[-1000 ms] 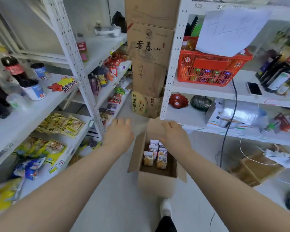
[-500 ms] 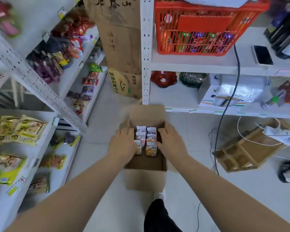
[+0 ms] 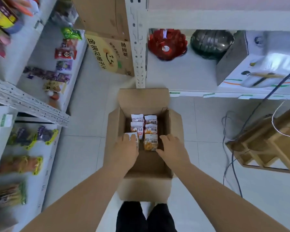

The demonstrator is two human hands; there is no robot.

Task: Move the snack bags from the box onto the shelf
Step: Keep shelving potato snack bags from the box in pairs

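Pale tiled floor [image 3: 84, 156], white metal shelving [image 3: 28, 101], seemingly daylit

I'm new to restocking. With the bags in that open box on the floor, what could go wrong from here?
1. The snack bags stand upright in close rows in the box; pulling out the near ones could topple those behind.
2. Loose cables lie on the floor right of the box; a step that way might snag a foot.
3. The box sits just ahead of the legs, easy to kick when turning to the shelf.

Matt brown cardboard box [image 3: 144, 188]; glossy plastic-film snack bags [image 3: 150, 144]; white-painted, perforated metal shelf post [image 3: 137, 47]; smooth, pale, faintly shiny tiled floor [image 3: 84, 148]; bare unpainted wooden rack [image 3: 264, 144].
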